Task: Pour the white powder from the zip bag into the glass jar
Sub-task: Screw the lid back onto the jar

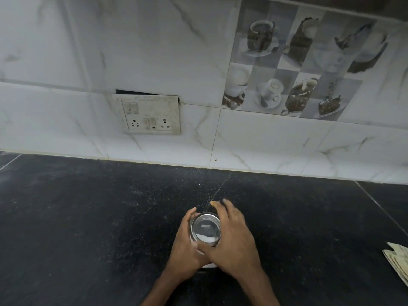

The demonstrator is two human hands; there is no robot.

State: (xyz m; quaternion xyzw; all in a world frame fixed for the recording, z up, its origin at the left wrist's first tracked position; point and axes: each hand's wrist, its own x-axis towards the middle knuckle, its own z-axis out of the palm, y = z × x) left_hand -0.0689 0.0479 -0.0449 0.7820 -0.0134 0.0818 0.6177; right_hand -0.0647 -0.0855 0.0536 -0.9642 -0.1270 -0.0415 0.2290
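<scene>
A glass jar (205,228) with a metal rim stands upright on the black counter (88,217), seen from above. White powder lies inside it, heaped toward the near side. My left hand (185,246) wraps the jar's left side. My right hand (231,237) wraps its right side, with fingers curled round the far rim and the thumb across the near wall. Both hands touch the jar and hide most of its body. A crumpled pale bag or paper (397,263) lies at the right edge of the counter; I cannot tell whether it is the zip bag.
A white marble-tiled wall (66,51) rises behind the counter, with a switch and socket plate (150,114) set in it. A picture tile of cups and desserts (293,62) sits to the upper right. Fine white specks dust the counter behind the jar.
</scene>
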